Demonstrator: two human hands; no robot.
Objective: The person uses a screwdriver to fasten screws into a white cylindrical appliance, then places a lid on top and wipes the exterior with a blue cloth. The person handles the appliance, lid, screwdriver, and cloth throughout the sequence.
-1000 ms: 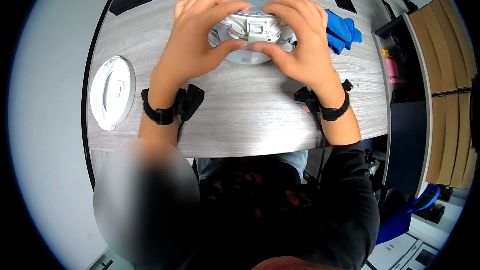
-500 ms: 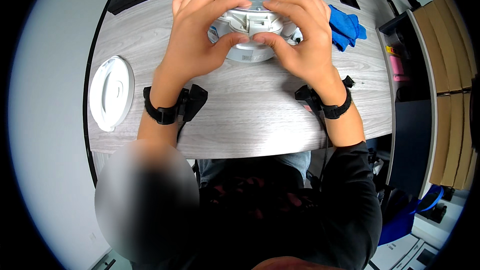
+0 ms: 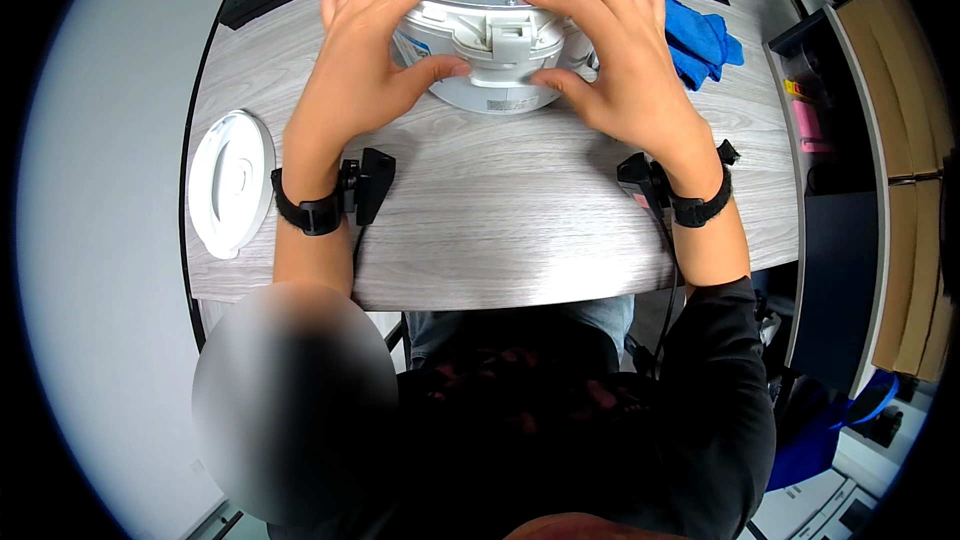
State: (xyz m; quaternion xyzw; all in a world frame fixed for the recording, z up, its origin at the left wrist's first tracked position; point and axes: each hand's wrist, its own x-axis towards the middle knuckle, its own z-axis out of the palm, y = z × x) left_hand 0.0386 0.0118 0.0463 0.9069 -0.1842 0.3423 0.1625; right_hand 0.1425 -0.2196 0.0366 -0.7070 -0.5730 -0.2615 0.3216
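Both hands have spread a little wider on the cooker since the earlier frame, and the fingers now lie flatter on its lid. At the far left of the grey wood-grain table point(image 3: 500, 230) lies a round white plastic lid point(image 3: 232, 180) with a small knob in its middle, well apart from the hands. Next comes the left hand point(image 3: 375, 60), with a black strap and a small black device on the wrist. Its fingers rest on top of the lid of the round white electric cooker point(image 3: 500, 40), and its thumb presses on the front wall of the cooker, so the hand is clamped on the left side of it. The cooker stands at the far middle of the table, touching both hands, with its white square latch point(image 3: 512, 40) between the two thumbs. The right hand point(image 3: 620, 65) grips the right side in the same way, fingers on the lid and thumb at the front beside the latch. Just beside this hand, at the right, lies a crumpled blue cloth point(image 3: 700, 40).
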